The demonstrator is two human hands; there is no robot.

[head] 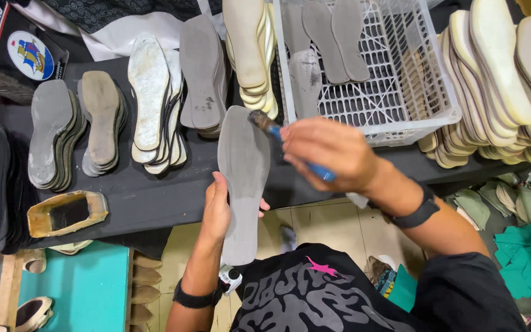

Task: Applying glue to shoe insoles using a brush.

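Gripping a grey insole from underneath, the left hand has its fingers wrapped round the edge about halfway down, holding it out flat over the near edge of the bench. Right hand is clenched around a blue-handled brush, bristles sitting right on the toe end of that insole.

So the surface is a dark, pretty grubby workbench, and it's covered. Stacks of grey insoles fan out on the left, a whitish pile beside them, then a darker grey stack and a cream-coloured pile further back. A white plastic basket sits just past the brush hand with a few grey insoles lying in it. To the right of the basket there's a big leaning row of cream soles. Near the front left corner of the bench sits a small, glue-crusted tray.

Below the bench you can see a pale tiled floor, a teal surface on the lower left, and teal and green scraps heaped on the right. Black bands on both wrists, black printed shirt.
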